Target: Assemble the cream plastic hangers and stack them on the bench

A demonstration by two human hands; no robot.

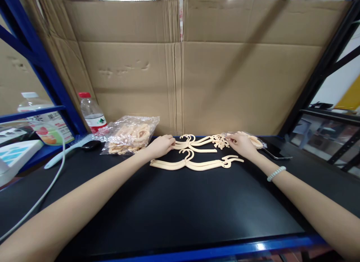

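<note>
My left hand (163, 145) is closed on the left end of the rear cream plastic hanger (201, 142), its fingertips partly covering that end. My right hand (242, 143) reaches to a small pile of cream plastic pieces (220, 142) at the right end of this hanger. Its thumb and fingers are pinched together at the pile's edge; what lies between them is hidden. Nearer to me lies a second cream hanger (171, 165) with its curved hook toward the back. A small curved piece (229, 161) touches its right end.
A clear bag of cream pieces (132, 136) lies at left, another bag (254, 140) behind my right hand. A phone (277, 152) is at right. A red-capped bottle (92, 113), a brush (73, 148) and a white cable (53, 181) are at left. Cardboard (253, 74) walls the back.
</note>
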